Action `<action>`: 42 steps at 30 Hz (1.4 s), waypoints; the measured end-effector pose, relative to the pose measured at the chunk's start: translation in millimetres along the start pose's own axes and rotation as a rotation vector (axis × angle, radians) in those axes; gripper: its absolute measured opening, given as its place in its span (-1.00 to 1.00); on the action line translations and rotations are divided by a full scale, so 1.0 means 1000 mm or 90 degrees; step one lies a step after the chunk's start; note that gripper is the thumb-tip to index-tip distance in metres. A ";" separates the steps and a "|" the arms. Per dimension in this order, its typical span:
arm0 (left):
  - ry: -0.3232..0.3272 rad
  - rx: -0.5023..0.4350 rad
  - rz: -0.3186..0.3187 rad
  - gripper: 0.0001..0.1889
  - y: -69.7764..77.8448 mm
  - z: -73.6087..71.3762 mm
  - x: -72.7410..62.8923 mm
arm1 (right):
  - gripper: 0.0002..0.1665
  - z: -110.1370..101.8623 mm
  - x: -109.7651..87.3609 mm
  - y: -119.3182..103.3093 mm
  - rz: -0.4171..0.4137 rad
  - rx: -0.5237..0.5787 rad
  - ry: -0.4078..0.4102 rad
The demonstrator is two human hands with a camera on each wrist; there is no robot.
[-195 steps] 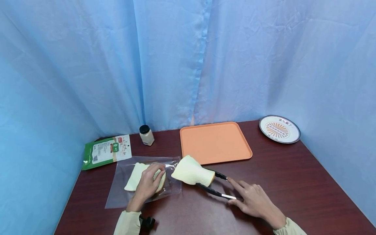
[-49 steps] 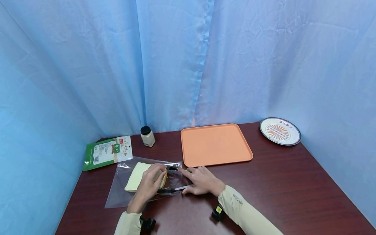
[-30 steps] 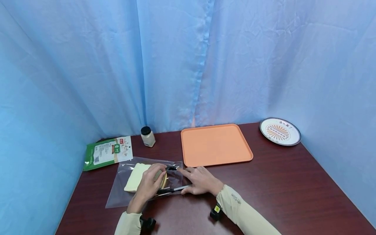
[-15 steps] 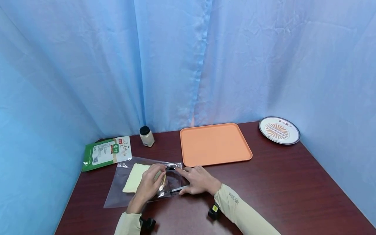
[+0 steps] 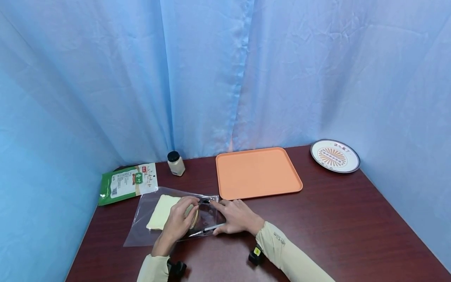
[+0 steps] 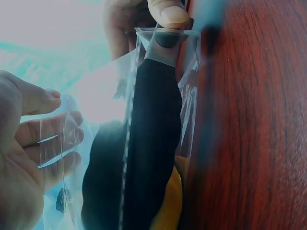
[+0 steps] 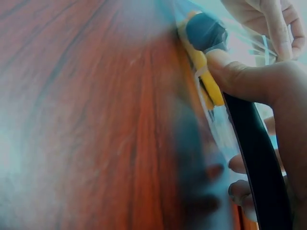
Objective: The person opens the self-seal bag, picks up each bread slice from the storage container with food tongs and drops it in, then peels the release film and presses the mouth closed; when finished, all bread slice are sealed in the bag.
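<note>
Inside a clear plastic bag [image 5: 135,235] lie pale bread slices [image 5: 162,211], their brown-yellow crust [image 7: 213,96] visible in the right wrist view. My left hand [image 5: 177,219] reaches over the bread and pinches the bag's upper film near its right-hand opening; in the left wrist view that hand [image 6: 29,143] is partly behind clear film. From the right, my right hand [image 5: 239,216] holds a pair of tongs [image 5: 213,227], thumb on one arm and fingers on the other. Their black ends [image 6: 148,134] are within the bag beside the bread; whether they touch it cannot be told.
An orange tray [image 5: 258,172] lies behind the right hand. A black-capped jar [image 5: 177,166] and a green-and-white packet [image 5: 128,182] stand and lie behind the bag. A patterned plate [image 5: 334,156] is at the far right corner, by the blue curtain [image 5: 204,78].
Several seconds ago the tongs gripped bread outside the bag; since then the right hand has moved left, bringing both into it. Lately the right hand shifted slightly left; the left hand stayed put.
</note>
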State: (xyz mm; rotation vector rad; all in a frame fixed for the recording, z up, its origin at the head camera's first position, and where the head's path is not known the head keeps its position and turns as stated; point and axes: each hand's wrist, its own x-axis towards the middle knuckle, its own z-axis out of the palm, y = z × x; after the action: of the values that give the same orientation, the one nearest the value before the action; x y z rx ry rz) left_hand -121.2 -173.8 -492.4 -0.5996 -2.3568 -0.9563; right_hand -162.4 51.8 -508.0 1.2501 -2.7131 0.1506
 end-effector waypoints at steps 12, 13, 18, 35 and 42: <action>0.005 -0.005 0.006 -0.87 -0.001 -0.002 0.001 | 0.18 -0.012 -0.002 -0.004 0.023 0.026 -0.017; 0.006 -0.005 0.007 -0.87 -0.001 -0.002 0.001 | 0.18 -0.012 -0.002 -0.003 0.023 0.031 -0.020; 0.011 0.000 0.016 -0.86 -0.001 -0.002 0.002 | 0.16 -0.011 -0.007 0.001 0.013 0.041 -0.012; 0.001 0.003 0.006 -0.86 -0.001 -0.001 0.002 | 0.23 -0.018 -0.027 0.016 -0.002 0.020 0.025; 0.002 0.003 -0.001 -0.85 0.000 -0.002 0.002 | 0.25 -0.021 -0.041 0.023 0.008 0.024 0.034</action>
State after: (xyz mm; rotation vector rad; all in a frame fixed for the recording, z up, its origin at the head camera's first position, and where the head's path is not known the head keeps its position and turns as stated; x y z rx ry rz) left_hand -122.0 -174.7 -489.5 -0.5943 -2.3566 -0.9522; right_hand -151.5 100.3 -495.1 1.2203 -2.6850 0.2339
